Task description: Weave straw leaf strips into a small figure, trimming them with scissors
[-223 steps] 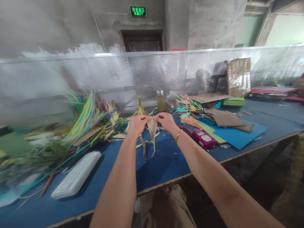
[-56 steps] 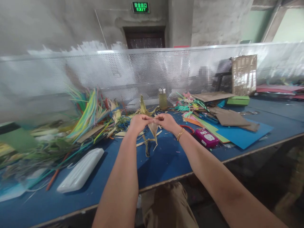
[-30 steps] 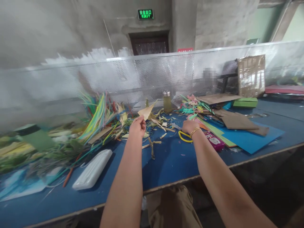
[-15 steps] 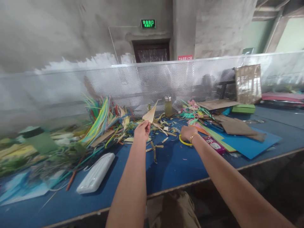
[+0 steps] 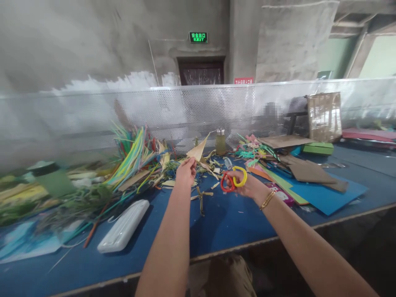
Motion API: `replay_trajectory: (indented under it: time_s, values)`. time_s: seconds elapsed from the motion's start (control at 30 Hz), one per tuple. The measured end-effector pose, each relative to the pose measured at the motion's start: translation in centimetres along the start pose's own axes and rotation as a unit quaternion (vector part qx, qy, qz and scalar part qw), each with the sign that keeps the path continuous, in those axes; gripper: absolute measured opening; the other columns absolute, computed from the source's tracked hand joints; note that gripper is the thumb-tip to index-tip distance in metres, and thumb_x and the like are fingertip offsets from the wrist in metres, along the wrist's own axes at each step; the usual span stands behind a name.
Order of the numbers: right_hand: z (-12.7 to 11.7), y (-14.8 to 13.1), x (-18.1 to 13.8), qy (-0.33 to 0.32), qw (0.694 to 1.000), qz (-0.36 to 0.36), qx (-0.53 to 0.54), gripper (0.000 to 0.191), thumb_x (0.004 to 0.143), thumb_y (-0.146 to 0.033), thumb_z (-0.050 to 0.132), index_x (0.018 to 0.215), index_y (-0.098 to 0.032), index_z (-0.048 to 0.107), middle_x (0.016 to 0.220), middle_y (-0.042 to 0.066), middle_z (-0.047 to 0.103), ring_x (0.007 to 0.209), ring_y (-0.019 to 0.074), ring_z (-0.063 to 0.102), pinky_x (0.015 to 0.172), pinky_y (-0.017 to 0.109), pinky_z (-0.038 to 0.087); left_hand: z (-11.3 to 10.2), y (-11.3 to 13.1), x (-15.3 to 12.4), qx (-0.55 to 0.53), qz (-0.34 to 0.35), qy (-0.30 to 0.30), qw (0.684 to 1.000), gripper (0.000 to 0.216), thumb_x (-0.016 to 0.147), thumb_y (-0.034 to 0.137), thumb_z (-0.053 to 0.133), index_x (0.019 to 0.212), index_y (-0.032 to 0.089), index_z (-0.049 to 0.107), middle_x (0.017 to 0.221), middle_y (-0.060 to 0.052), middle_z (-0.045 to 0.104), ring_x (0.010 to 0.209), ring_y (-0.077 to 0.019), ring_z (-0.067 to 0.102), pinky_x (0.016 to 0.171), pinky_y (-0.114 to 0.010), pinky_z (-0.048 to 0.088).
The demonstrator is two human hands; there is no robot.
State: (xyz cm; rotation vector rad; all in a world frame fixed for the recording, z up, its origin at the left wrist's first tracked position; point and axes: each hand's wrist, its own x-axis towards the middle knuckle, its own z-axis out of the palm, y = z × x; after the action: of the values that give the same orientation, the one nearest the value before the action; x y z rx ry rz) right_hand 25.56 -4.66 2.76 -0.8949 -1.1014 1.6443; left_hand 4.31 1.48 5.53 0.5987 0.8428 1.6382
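"Blue surface (image 5: 229,231) again, nice. What step are you on, and what's where from the front edge back?"

"Little stick cross (image 5: 201,197) lies towards the front edge, about halfway along. Past it, my right hand (image 5: 249,186) is curled round the scissors (image 5: 235,183), rings towards me. Can't tell if fingers are through the rings or if the blades are parted. My left hand (image 5: 186,172) is closed in a pinch on the pale husk (image 5: 197,152), held up off the surface with its tip pointing to the far edge. Looks like a cutting step to me, so the next move seems to call for swinging the blades left to meet the husk."

"Anything in the way?"

"Not between my hands, imo. White pack (image 5: 123,227) sits left by the front edge, well apart. Purple box (image 5: 284,197) is right by my wrist, so I could bump it. Blue sheet (image 5: 328,194) is off to the right. Loose scraps (image 5: 213,167) lie behind the husk, so offcuts could get lost there. Then a bottle (image 5: 220,144) near the far edge, and the mesh screen (image 5: 204,107) beyond."
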Motion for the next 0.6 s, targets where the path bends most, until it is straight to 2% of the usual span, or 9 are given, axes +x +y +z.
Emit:
replay_trajectory:
  time_s: [0.1,0.2,0.3,0.4,0.5,0.6]
  values:
    - [1.3,-0.5,-0.3,-0.028,0.999,-0.01,0.014,0.024,0.074,-0.023,0.056,0.097,-0.017,0.055,0.075,0.003,0.063,0.064,0.0127,0.061,0.061,0.024,0.052,0.1,0.1,-0.2,-0.003,0.003,0.002,1.0,0.012,0.07,0.01,0.072,0.072,0.013,0.061,0.059,0.003,0.059,0.046,-0.003,0.054,0.036,-0.009,0.031]
    - [1.8,-0.9,0.1,0.021,0.989,-0.043,-0.139,0.046,0.068,-0.015,0.054,0.113,-0.022,0.05,0.079,-0.001,0.061,0.062,0.0118,0.057,0.06,0.024,0.049,0.4,0.3,-0.4,-0.015,0.011,-0.002,1.0,0.013,0.068,0.01,0.074,0.07,0.013,0.061,0.06,0.002,0.059,0.047,-0.0031,0.054,0.037,-0.009,0.032]
    - [2.0,-0.5,1.2,0.066,0.94,-0.11,-0.316,0.046,0.068,-0.018,0.059,0.113,-0.022,0.054,0.09,0.0,0.061,0.074,0.013,0.057,0.067,0.024,0.047,0.7,0.5,-0.8,-0.03,0.02,-0.002,0.999,0.015,0.067,0.01,0.075,0.069,0.013,0.061,0.059,0.002,0.059,0.047,-0.0034,0.054,0.038,-0.009,0.033]
    - [2.3,0.1,1.9,0.059,0.891,-0.189,-0.409,0.039,0.072,-0.031,0.064,0.109,-0.02,0.059,0.097,0.002,0.063,0.086,0.0159,0.056,0.077,0.027,0.045,1.0,0.6,-1.0,-0.04,0.026,0.0,0.999,0.013,0.068,0.009,0.074,0.068,0.012,0.062,0.059,0.002,0.06,0.047,-0.0032,0.054,0.038,-0.01,0.033]
    - [2.5,0.5,2.2,0.051,0.871,-0.22,-0.436,0.04,0.073,-0.04,0.065,0.108,-0.02,0.062,0.096,0.002,0.064,0.085,0.0162,0.056,0.077,0.027,0.044,1.1,0.3,-1.0,-0.029,0.026,-0.004,0.999,0.013,0.066,0.01,0.076,0.069,0.012,0.063,0.059,0.002,0.06,0.048,-0.0035,0.055,0.038,-0.01,0.034]
    - [2.5,0.7,2.4,0.045,0.887,-0.219,-0.403,0.042,0.073,-0.044,0.067,0.107,-0.02,0.065,0.09,0.001,0.063,0.078,0.0142,0.055,0.072,0.025,0.044,1.2,-0.4,-1.0,-0.003,0.021,-0.026,0.999,0.018,0.062,0.013,0.08,0.07,0.012,0.064,0.059,0.002,0.06,0.048,-0.0039,0.054,0.038,-0.01,0.034]
